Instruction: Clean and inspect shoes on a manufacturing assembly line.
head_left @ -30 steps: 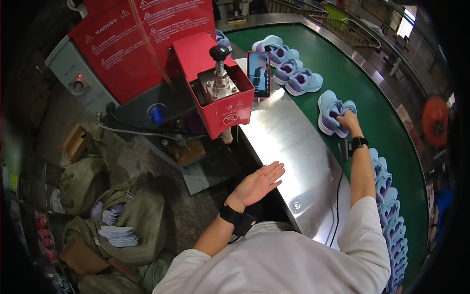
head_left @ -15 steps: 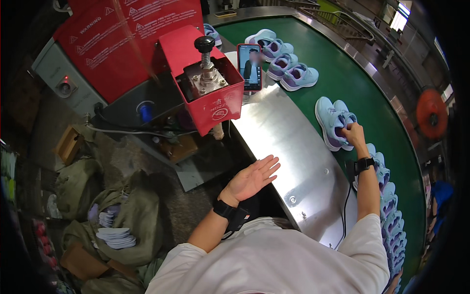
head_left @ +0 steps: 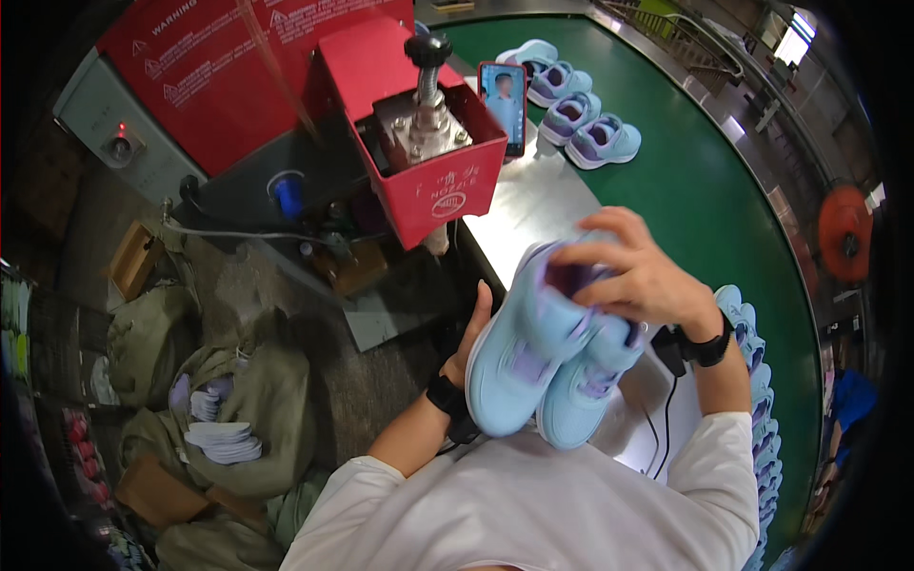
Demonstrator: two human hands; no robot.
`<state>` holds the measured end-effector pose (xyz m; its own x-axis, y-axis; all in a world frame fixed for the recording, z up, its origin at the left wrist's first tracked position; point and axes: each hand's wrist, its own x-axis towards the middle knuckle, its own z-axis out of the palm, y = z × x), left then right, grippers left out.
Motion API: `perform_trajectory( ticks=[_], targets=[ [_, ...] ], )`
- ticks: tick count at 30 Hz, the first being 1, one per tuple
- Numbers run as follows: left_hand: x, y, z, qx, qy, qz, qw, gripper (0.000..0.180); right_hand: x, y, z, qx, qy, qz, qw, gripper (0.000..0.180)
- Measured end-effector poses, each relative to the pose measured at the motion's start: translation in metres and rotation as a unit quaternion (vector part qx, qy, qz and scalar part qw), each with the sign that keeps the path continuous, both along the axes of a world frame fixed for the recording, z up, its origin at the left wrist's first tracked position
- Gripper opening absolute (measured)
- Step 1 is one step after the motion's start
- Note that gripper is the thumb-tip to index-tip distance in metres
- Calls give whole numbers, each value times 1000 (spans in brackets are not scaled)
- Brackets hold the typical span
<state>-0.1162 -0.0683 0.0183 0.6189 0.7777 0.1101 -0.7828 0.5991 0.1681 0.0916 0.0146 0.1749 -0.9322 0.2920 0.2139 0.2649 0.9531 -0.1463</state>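
green belt [head_left: 705, 209] behind; right fingers [head_left: 592, 254] clutch blue shoes [head_left: 514, 376]; left fingers' [head_left: 481, 306] hold unclear

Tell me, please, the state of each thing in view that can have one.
Right hand, gripping the held shoes
Held shoes, lifted, toes toward the body
Left hand, partly hidden behind them
Phone, upright, screen lit
Indicator light, glowing red
Olive sack, open, insoles stacked inside
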Motion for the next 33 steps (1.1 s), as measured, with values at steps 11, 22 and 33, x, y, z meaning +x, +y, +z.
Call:
perform_trajectory(
  ticks=[11,22,33],
  targets=[
    [-52,-6,-60,25,-34,197,980,80,-52,-20,-45,-224,23,-137,965,43],
    [-66,45,-14,164,-121,236,950,80,-68,1,-33,-166,165,-133,963,33],
    [-52,0,30,-24,-71,189,979,83,-58,-13,-27,-158,187,-125,961,29]
  ],
)
